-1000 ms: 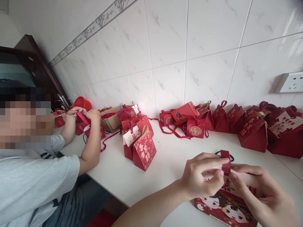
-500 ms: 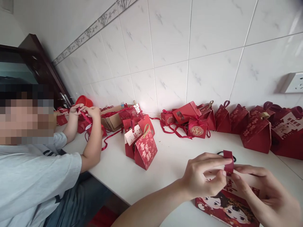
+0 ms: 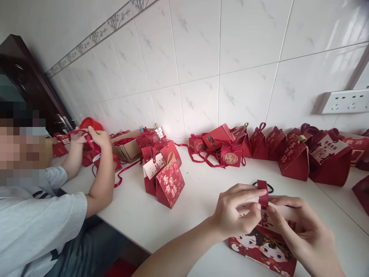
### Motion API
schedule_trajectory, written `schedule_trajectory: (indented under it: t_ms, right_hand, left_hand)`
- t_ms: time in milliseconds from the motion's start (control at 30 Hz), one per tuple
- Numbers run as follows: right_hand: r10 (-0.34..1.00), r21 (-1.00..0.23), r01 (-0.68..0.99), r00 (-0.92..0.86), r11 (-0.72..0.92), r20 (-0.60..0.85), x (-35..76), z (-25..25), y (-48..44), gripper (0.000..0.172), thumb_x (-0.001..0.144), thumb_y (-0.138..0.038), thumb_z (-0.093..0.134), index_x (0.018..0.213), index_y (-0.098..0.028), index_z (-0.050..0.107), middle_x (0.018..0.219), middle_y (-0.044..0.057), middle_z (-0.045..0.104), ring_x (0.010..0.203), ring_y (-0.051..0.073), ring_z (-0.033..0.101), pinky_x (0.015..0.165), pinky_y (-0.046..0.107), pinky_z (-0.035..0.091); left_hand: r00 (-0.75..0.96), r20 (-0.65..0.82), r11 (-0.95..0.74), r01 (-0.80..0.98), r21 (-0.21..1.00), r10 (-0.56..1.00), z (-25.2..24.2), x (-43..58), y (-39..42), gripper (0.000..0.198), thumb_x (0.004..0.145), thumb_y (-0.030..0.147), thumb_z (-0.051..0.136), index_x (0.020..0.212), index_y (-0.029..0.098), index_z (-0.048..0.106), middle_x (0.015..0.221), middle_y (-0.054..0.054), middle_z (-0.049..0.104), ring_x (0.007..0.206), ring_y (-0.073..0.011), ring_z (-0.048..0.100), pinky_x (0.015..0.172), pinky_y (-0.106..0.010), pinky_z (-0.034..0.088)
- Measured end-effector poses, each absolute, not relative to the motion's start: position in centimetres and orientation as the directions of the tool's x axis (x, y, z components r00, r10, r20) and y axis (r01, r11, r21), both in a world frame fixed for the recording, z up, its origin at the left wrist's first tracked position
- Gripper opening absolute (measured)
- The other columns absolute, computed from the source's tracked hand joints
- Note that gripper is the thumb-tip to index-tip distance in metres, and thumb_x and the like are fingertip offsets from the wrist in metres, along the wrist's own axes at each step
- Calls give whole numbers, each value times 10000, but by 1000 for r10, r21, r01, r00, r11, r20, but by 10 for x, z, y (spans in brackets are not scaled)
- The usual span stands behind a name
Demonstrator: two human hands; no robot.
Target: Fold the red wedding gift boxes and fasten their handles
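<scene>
A red gift box (image 3: pixel 259 252) with two cartoon figures and a pale top flap is before me at the lower right. My left hand (image 3: pixel 238 211) pinches a dark red strap (image 3: pixel 263 191) at the top of this box. From the other side, my right hand (image 3: pixel 308 232) grips the box's upper edge, its thumb and fingertips close to the strap's base. A thin black loop (image 3: pixel 271 187) shows behind the strap; I cannot tell what it belongs to. The lower back of the box is hidden by my hands.
Finished-looking red boxes (image 3: pixel 170 184) stand left of my hands on the white table (image 3: pixel 161 227). Several more boxes (image 3: pixel 294 157) line the tiled wall beside a ribbon-tied box (image 3: pixel 230 156). At left, a co-worker (image 3: pixel 95 161) handles red ribbon near a cardboard carton (image 3: pixel 132 148).
The view has turned to the right, so everything appears further left. Both my hands keep their hold at the strap and box top. The co-worker's hands have shifted slightly with the ribbon.
</scene>
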State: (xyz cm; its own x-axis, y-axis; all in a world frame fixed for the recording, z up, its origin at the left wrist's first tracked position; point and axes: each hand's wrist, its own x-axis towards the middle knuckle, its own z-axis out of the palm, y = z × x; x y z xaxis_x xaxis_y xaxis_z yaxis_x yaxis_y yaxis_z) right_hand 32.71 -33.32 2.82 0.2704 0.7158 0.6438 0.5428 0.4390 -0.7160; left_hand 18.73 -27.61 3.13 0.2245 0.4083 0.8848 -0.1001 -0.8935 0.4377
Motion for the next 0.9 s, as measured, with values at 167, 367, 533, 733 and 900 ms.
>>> schedule_trajectory:
  t_ms: [167,367,533,733,900]
  right_hand:
    - [748,-731,528,243,432,617,330,26,-334,268,771,-511,639,800,-246,620,680,4,679,344,93,470,273,193,387]
    - [738,-727,517,242,451,630,329,27,-331,255,777,-491,646,792,-237,623,692,10,692,422,122,563,325,200,430]
    - [677,-676,495,215,546,704,324,33,-330,153,843,-368,611,821,-218,588,747,33,696,617,157,661,507,219,519]
    - [711,-707,442,195,552,676,320,38,-330,106,887,-318,551,837,-225,538,790,33,696,688,157,666,566,244,528]
    - [698,-702,448,210,554,685,319,38,-331,97,882,-311,542,834,-229,521,762,22,679,682,154,651,559,251,514]
  left_hand:
    - [248,882,-908,-24,418,400,27,188,-275,311,872,219,516,1161,157,613,1069,-112,667,833,-174,690,655,-275,647]
    - [230,888,-906,-57,420,398,31,187,-276,303,844,180,556,1135,146,637,1045,-114,676,819,-163,694,605,-220,629]
    - [244,881,-895,-93,437,405,38,184,-278,305,828,122,571,1120,147,654,1039,-111,674,907,-170,686,706,-230,621]
    - [275,885,-905,-96,415,377,39,181,-273,346,851,99,553,1180,175,627,1083,-101,652,937,-149,673,749,-222,607]
    - [298,877,-903,-96,420,376,39,180,-273,346,874,114,541,1199,204,617,1103,-89,643,920,-146,675,701,-215,608]
